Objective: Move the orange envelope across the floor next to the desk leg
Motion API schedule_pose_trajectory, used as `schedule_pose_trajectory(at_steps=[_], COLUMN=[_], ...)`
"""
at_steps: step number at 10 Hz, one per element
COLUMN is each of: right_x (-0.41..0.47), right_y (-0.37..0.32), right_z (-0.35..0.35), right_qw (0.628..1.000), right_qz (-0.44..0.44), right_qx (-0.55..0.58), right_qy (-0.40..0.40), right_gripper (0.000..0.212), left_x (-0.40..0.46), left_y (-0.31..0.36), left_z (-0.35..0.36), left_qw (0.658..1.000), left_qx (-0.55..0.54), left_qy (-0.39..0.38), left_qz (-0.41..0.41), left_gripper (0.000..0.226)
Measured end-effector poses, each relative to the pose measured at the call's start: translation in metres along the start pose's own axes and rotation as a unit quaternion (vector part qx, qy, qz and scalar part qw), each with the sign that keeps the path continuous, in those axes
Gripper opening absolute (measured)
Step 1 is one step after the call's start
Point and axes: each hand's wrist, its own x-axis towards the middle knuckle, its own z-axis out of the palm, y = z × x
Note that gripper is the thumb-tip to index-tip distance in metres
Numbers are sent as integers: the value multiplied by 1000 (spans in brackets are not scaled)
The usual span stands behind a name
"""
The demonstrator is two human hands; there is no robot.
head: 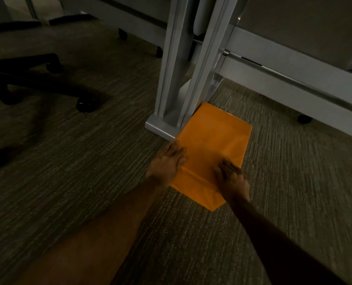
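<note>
The orange envelope [212, 145] lies flat on the carpet, its far left edge touching the foot of the grey metal desk leg [171, 83]. My left hand [166, 163] rests palm down on the envelope's left edge, fingers stretched toward the leg's foot. On the near right part of the envelope, my right hand [232, 177] presses flat with fingers spread. Neither hand grips the envelope; both lie on top of it.
A black office chair base [37, 79] with casters stands at the left. A grey desk rail [294, 85] runs along the right behind the envelope, with a small caster [304, 119] under it. Striped grey carpet [88, 182] covers the floor.
</note>
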Motion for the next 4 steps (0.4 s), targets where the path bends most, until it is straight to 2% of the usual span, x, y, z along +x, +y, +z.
schedule_pose_trajectory(at_steps=[1, 2, 3, 4], right_x=[5, 13, -4, -29], right_y=[7, 8, -7, -24], right_z=[-5, -9, -13, -22], right_qw=[993, 986, 986, 990], right_qz=[-34, -38, -60, -77], right_qx=[-41, -50, -31, -7], right_qy=[-103, -157, -152, -120], right_gripper=[79, 74, 74, 72], left_x=[6, 7, -31, -60], left_y=[2, 11, 30, 49], left_z=[-15, -26, -36, -46], left_qw=[995, 988, 987, 995], left_qx=[72, 128, 151, 83], left_qy=[-60, -84, -58, -44], left_qz=[23, 23, 21, 32], left_gripper=[58, 60, 67, 70])
